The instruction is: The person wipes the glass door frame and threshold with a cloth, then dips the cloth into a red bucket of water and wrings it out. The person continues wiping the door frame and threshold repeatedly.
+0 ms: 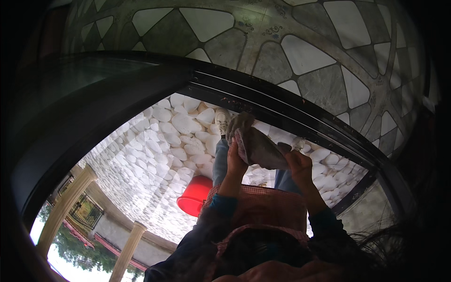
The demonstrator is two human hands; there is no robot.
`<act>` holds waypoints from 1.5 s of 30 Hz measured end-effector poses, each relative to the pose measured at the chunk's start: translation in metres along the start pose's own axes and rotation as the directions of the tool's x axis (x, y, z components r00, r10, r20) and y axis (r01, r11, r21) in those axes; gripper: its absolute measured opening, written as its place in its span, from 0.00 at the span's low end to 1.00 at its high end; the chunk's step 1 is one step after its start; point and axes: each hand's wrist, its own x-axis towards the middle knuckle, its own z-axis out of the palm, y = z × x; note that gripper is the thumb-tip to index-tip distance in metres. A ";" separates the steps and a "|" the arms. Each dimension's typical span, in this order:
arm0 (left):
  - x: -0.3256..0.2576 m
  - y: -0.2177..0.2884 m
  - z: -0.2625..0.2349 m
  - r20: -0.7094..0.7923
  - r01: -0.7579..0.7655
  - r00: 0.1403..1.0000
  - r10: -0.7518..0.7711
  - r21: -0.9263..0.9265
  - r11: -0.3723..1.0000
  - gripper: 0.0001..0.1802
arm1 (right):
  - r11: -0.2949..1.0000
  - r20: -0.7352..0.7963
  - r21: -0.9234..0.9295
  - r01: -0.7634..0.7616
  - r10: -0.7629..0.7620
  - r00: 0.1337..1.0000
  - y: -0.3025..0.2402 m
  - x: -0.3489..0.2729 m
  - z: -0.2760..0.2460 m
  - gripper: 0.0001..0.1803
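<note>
A grey cloth [264,149] hangs bunched and folded between my two hands, in front of my body. My left hand [236,159] is closed around its left part, where a paler pinkish edge shows beside the thumb. At the cloth's right end, the fingers of my right hand [299,165] grip a corner. A darker bunched part of the cloth rises above my left hand, over the area by my shoe. The cloth hides most of the fingertips.
A red bucket [191,197] stands to my left on the white pebble-patterned floor [157,136]. Ahead runs a black door track [282,105], with patterned grey and white tiles [310,56] beyond it. A dark door frame [108,98] curves along the left. My shoe [221,121] is close to the track.
</note>
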 end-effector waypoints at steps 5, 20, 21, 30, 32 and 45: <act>-0.006 -0.024 -0.006 0.004 -0.122 0.992 0.123 0.190 0.974 0.23 | 0.907 0.197 0.401 0.130 -0.224 0.954 -0.032 -0.014 -0.046 0.18; 0.016 -0.079 -0.026 -0.126 -0.382 0.841 0.526 0.550 0.742 0.16 | 0.859 0.526 -0.056 0.508 -0.407 0.747 -0.013 0.157 0.081 0.19; 0.021 -0.076 -0.034 -0.203 -0.308 0.843 0.498 0.577 0.756 0.13 | 0.802 0.520 -0.122 0.585 -0.451 0.725 -0.016 0.172 0.110 0.19; 0.017 -0.068 -0.041 -0.034 -0.251 0.921 0.387 0.708 0.660 0.09 | -0.189 0.617 -0.766 0.615 -0.485 0.620 0.007 0.300 0.301 0.41; 0.014 -0.069 -0.040 -0.030 -0.250 0.923 0.383 0.710 0.658 0.09 | -0.206 0.609 -0.768 0.606 -0.528 0.592 0.017 0.309 0.308 0.38; 0.020 -0.079 -0.037 -0.008 -0.227 0.953 0.302 0.642 0.732 0.08 | -0.041 0.713 -0.570 0.821 -0.522 0.469 0.020 0.284 0.177 0.25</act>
